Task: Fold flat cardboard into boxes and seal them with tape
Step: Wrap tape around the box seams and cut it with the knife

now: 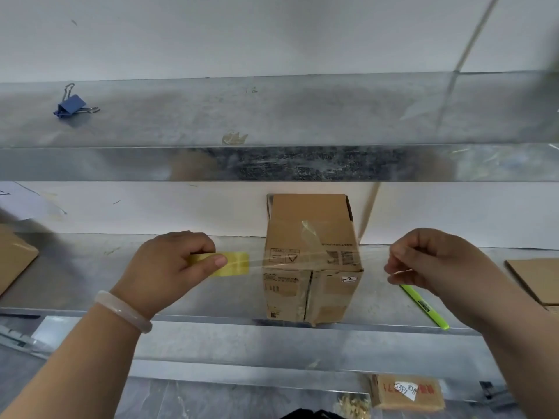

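L hand grips yellow tape roll, R hand pinches clear tape end, strip stretched across upright cardboard box, sticker reading approx "-2", on metal shelf, white wall behind.

Both arms reach forward; left hand grips tape roll, right hand apparently pinches tape end.
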Demonstrator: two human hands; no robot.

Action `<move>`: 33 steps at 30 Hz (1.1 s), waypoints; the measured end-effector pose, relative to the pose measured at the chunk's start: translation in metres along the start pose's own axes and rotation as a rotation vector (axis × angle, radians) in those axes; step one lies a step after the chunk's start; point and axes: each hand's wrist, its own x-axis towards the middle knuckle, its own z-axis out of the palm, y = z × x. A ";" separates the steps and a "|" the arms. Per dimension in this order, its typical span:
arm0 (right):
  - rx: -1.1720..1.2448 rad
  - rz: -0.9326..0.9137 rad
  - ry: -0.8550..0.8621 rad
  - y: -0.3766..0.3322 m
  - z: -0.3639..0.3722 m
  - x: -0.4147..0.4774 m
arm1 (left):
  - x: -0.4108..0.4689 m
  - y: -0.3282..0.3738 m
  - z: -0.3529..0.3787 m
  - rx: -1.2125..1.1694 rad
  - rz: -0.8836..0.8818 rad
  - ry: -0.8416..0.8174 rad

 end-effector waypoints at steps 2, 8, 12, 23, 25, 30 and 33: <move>0.051 0.046 0.027 0.010 -0.004 0.003 | 0.002 0.000 0.003 -0.001 0.000 -0.006; 0.089 0.148 0.041 0.033 0.000 0.007 | 0.012 0.001 0.017 0.171 0.088 0.050; 0.101 0.175 0.016 0.041 -0.001 0.009 | 0.011 0.001 0.022 0.234 0.127 0.055; 0.048 0.133 0.012 0.034 -0.010 0.013 | 0.015 0.002 0.025 0.516 0.188 0.069; 0.076 0.139 0.006 0.034 -0.012 0.016 | 0.017 0.003 0.026 0.512 0.205 0.079; 0.179 0.258 0.015 0.050 -0.007 0.018 | 0.015 0.004 0.035 0.493 0.229 0.133; 0.222 0.281 0.027 0.058 0.001 0.019 | 0.012 0.000 0.042 0.479 0.223 0.139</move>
